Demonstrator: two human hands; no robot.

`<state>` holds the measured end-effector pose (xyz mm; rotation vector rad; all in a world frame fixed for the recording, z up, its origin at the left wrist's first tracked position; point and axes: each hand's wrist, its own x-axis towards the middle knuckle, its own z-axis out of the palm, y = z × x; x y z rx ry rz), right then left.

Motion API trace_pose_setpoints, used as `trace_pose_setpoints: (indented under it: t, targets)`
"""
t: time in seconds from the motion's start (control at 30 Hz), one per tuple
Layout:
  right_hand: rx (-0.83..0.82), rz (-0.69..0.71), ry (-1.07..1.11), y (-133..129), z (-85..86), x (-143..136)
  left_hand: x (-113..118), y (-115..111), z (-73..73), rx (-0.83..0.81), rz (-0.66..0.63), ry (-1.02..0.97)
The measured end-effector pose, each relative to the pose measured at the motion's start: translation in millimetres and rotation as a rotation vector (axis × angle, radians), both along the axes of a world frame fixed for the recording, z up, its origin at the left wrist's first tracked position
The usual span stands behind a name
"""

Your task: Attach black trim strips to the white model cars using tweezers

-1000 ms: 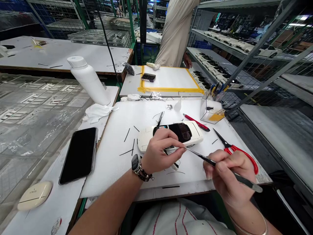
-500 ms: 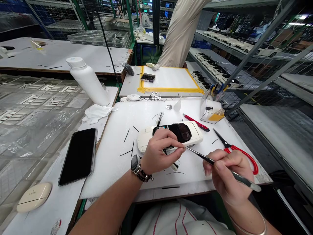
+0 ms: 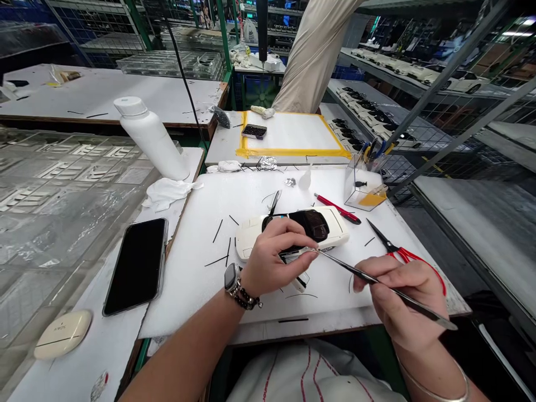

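Observation:
A white model car (image 3: 251, 234) with a black top lies on a white foam sheet (image 3: 188, 296), its doors standing open. My left hand (image 3: 278, 257) is over the near side of the car, thumb and fingertips pinched together; whatever sits between them is too small to make out. In my right hand (image 3: 402, 296) are slim metal tweezers (image 3: 347, 267), held like a pen. Their tip meets the fingertips of my left hand, just off the car's near side. Part of the car is hidden behind the left hand.
Red-handled scissors (image 3: 402, 252), a red craft knife (image 3: 337, 208) and a clear tool box (image 3: 364, 187) lie to the right. Thin black strips (image 3: 218, 230) are scattered on the foam. A phone (image 3: 136, 265), a white bottle (image 3: 151, 137) and a beige case (image 3: 62, 334) stand left.
My right hand has shifted slightly right and down, and the tweezers have turned a little with it. The left hand stays pinched at nearly the same spot by the car.

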<state>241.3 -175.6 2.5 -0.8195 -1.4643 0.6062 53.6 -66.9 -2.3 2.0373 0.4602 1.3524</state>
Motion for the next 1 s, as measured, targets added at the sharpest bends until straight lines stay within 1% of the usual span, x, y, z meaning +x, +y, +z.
trace_pose_setpoints:
  t: [0.1,0.23,0.37,0.6,0.7,0.8,0.87,1.0]
  targets:
    - [0.005,-0.043,0.013,4,0.8,2,-1,2,-1.3,-0.059,-0.017,0.002]
    - [0.033,-0.079,0.022,11,4.7,5,-1,5,-2.9,-0.104,0.016,0.032]
    - [0.033,-0.049,0.026,14,8.6,3,-2,6,-3.5,-0.130,0.040,0.068]
    - [0.003,-0.024,-0.037,7,8.7,0,-5,10,-4.2,-0.109,-0.029,0.213]
    - [0.001,-0.032,-0.060,4,8.9,1,-6,10,-0.9,-0.060,-0.053,0.144]
    - [-0.009,-0.025,-0.069,2,10.0,0,-4,7,0.9,-0.049,-0.081,0.056]
    - [-0.024,-0.019,-0.060,1,10.5,-2,-1,7,-1.5,-0.043,-0.039,0.088]
    - [-0.075,-0.032,0.001,0,10.4,-5,4,8,-9.7,0.045,0.154,0.307]
